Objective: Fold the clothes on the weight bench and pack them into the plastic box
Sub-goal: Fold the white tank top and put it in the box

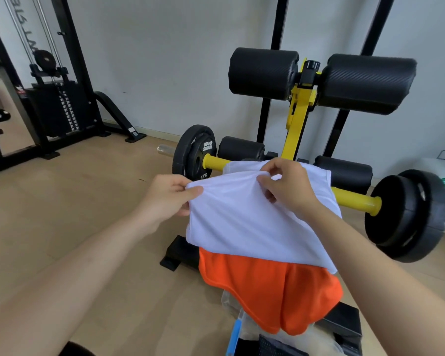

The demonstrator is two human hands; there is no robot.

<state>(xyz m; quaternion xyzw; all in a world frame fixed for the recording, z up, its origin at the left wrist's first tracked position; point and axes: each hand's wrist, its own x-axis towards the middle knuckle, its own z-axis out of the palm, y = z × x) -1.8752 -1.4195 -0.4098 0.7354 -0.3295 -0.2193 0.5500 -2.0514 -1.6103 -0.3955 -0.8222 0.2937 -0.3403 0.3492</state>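
The weight bench (299, 119) runs away from the person; its tabletop is almost wholly covered by clothes. Uppermost lies the white shirt (244, 227), draped along the tabletop, with the orange garment (267, 294) beneath it and hanging nearer the person than either grip. Below that, at the near edge of view, a clear plastic box (238, 327) with a blue latch shows only in part — its contents cannot be made out.

Step in hand, by judgement: folding the white shirt; packing has not begun for it.

The left hand (165, 199) pinches the shirt's far left corner between thumb and fingers. The right hand (288, 186) pinches the far edge just beside it, fingers pressed together on the cloth.

Next move likely calls for keeping both grips level and carrying the far edge toward the person — tension even, so the fold lies flat.
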